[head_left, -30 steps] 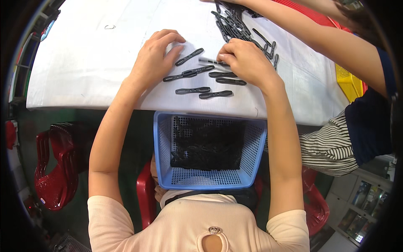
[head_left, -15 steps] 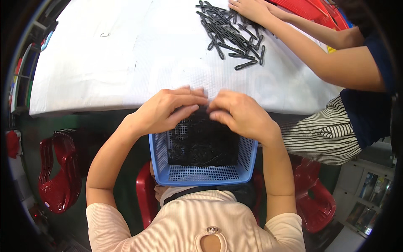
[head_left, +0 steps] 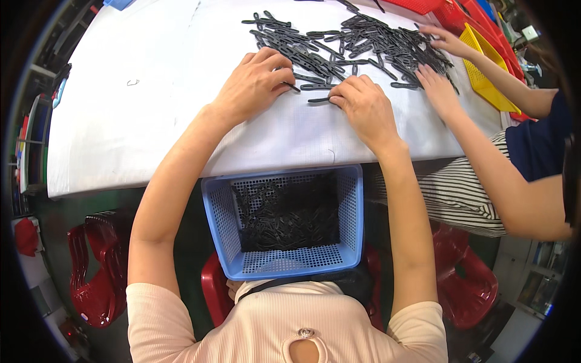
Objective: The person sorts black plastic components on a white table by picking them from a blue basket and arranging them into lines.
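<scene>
A loose pile of slim black slotted strips [head_left: 315, 62] lies on the white-covered table; they look like plastic, with long holes in them. At its near left edge my left hand [head_left: 254, 81] has its fingers closed on a strip, whose end pokes out by the fingertips. To the right, my right hand [head_left: 368, 109] pinches the end of another black strip [head_left: 319, 100] lying nearly level in front of the pile. Below the table edge, a blue mesh basket [head_left: 282, 266] sits at my lap with many black strips [head_left: 287, 221] inside.
On the right, another person's two hands [head_left: 439, 85] touch and hover over a second heap of strips [head_left: 387, 37]. Past them stand a yellow basket [head_left: 484, 75] and red baskets [head_left: 454, 18]. Red plastic chairs [head_left: 97, 272] flank me. The table's near edge runs above the basket.
Both my hands have moved from above the basket forward to the pile and closed on strips. The other person's hands have moved apart. The view has shifted, showing more of the table's right side.
</scene>
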Motion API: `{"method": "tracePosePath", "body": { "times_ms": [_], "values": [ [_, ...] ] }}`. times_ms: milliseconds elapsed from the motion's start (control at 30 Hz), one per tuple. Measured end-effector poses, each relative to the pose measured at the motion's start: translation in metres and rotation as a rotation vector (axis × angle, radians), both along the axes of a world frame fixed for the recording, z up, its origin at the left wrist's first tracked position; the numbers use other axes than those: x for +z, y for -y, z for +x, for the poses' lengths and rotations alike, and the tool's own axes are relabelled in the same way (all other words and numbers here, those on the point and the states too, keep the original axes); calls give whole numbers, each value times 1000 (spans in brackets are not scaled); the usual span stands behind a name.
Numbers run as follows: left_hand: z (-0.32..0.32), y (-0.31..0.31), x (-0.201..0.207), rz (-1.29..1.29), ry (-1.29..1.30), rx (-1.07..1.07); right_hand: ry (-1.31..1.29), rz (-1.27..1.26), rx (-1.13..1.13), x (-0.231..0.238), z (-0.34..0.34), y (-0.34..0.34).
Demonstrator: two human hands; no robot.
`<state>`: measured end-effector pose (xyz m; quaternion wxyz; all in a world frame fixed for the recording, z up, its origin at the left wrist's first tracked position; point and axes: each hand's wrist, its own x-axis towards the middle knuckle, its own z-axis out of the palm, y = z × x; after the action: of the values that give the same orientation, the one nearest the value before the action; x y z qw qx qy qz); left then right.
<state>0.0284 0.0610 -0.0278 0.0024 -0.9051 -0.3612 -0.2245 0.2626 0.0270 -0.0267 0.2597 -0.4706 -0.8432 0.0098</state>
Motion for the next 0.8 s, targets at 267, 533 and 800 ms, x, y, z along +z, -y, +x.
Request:
{"method": "tracePosePath", "body": {
  "times_ms": [267, 533, 800],
  "values": [
    [1, 28, 12, -527, 264, 39, -246, -250, 61, 4, 4, 0],
    [7, 23, 4, -177, 216, 87, -45, 93, -12, -15, -6, -26],
    [26, -9, -14, -41, 149, 115, 162, 161, -35, -14, -6, -20]
  ]
}}
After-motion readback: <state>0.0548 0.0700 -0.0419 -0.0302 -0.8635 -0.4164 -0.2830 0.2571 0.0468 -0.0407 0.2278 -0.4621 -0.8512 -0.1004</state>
